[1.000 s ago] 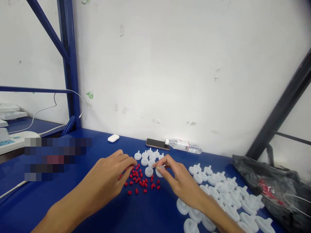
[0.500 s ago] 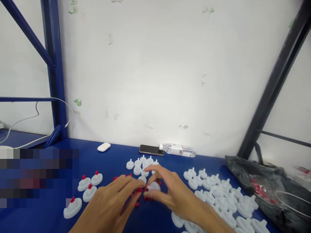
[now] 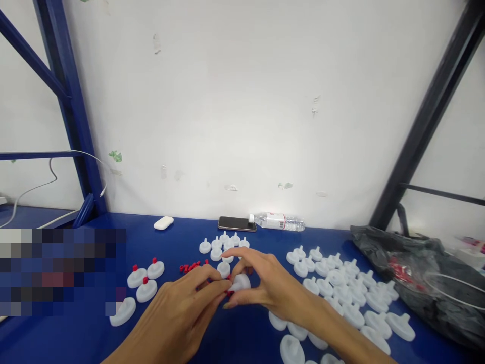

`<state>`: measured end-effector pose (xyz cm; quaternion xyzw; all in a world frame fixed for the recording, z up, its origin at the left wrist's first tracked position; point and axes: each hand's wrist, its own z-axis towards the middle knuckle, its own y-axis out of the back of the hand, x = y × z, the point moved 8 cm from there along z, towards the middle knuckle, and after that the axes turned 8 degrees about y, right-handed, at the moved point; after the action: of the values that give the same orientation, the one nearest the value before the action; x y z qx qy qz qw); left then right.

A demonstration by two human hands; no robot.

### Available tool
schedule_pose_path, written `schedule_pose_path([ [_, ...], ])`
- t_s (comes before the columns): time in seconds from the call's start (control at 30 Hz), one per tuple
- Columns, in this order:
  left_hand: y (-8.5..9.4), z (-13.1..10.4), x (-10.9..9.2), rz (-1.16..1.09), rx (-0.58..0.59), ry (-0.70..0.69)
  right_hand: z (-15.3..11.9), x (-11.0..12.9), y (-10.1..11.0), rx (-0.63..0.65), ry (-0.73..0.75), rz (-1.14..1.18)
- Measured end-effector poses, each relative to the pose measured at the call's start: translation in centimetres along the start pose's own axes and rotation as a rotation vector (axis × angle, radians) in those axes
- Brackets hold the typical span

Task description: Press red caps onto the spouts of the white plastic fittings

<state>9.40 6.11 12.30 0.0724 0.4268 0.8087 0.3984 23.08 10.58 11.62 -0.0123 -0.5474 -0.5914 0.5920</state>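
Observation:
My right hand grips a white plastic nozzle lid between thumb and fingers, its spout turned left. My left hand is pinched at that spout, with a bit of red cap showing at the fingertips, which mostly hide it. Small loose red caps lie just behind my left hand. Left of it stand several white lids with red caps on their spouts. Bare white lids are grouped behind my hands, and a larger spread of white lids lies to the right.
Along the wall lie a white case, a phone and a clear bottle. A black plastic bag with a clear bag of red pieces sits at the right. Blue posts flank the blue table.
My left fingertips have moved right and met the spout of the lid in my right hand. The lid has turned so its spout points left. The camera view has shifted slightly.

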Motion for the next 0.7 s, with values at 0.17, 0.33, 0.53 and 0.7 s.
schedule_pose_path([
  [0.17,0.2,-0.1,-1.0,0.052,-0.048,-0.072,0.1,0.2,-0.2,0.005,0.000,0.037],
  [0.33,0.6,0.0,-1.0,0.039,-0.093,-0.056,0.1,0.8,0.2,-0.025,0.002,0.063],
  [0.53,1.4,0.2,-0.1,-0.014,-0.155,0.026,0.1,1.4,0.8,-0.084,0.028,0.104],
  [0.7,1.3,0.1,-0.1,0.102,-0.160,0.012,0.1,1.2,0.8,-0.120,0.007,0.100],
])
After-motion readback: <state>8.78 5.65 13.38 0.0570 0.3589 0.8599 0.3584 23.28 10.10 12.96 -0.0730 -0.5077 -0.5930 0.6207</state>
